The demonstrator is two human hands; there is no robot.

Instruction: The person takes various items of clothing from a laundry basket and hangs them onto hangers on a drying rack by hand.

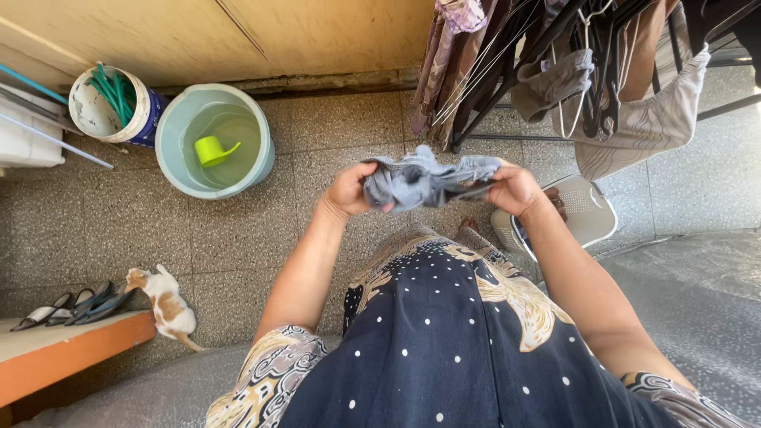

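A small crumpled grey-blue garment (pixel 424 181) is stretched between both my hands at chest height. My left hand (pixel 349 190) grips its left end with the fingers curled around the cloth. My right hand (pixel 515 190) grips the right end. Just beyond the garment stands a dark drying rack (pixel 555 63) with several hung clothes and wire hangers. A white laundry basket (pixel 590 208) sits on the floor under my right forearm, partly hidden by it.
A pale green bucket (pixel 216 140) with water and a lime scoop (pixel 212 150) stands at the left. Beside it is a white pail (pixel 111 105) with green tubing. A small orange-and-white kitten (pixel 168 307) sits near sandals (pixel 75 307) on an orange-edged step.
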